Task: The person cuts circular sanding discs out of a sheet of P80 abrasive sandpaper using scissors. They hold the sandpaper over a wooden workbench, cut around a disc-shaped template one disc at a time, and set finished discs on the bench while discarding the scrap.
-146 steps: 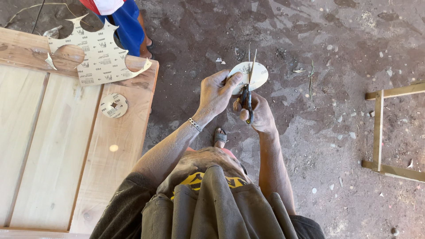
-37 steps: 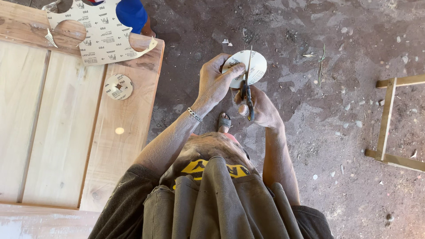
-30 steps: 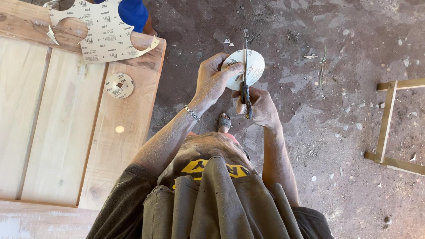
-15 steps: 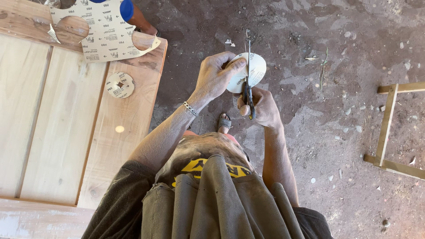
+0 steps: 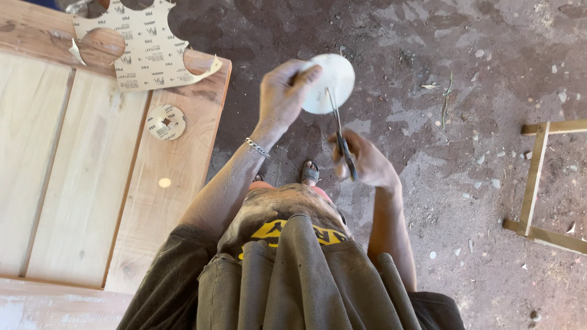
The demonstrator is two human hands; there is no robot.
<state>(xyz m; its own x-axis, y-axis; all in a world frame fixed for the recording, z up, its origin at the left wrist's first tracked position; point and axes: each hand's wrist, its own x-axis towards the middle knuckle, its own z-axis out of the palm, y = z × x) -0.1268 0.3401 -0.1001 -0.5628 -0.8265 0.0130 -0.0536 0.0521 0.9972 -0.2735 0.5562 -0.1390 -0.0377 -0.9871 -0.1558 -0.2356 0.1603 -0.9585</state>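
Sandpaper disc (image 5: 330,82) pinched in left hand (image 5: 282,98) fingers, held up so right hand's (image 5: 364,162) gripped scissors (image 5: 341,140) reach its edge.

1 head-worn view, straight down, close above the hands (image 5: 318,122)

counter (image 5: 73,183): pale wooden planks, filling the left of the frame
sheet (image 5: 143,46): sandpaper with round cut-outs, upper left, lying on the counter's far edge
disc (image 5: 166,121): small sandpaper round, flat on the right-hand plank
floor (image 5: 465,79): dark, gritty, strewn with pebbles
frame (image 5: 538,183): thin wooden slats, right edge, on the floor
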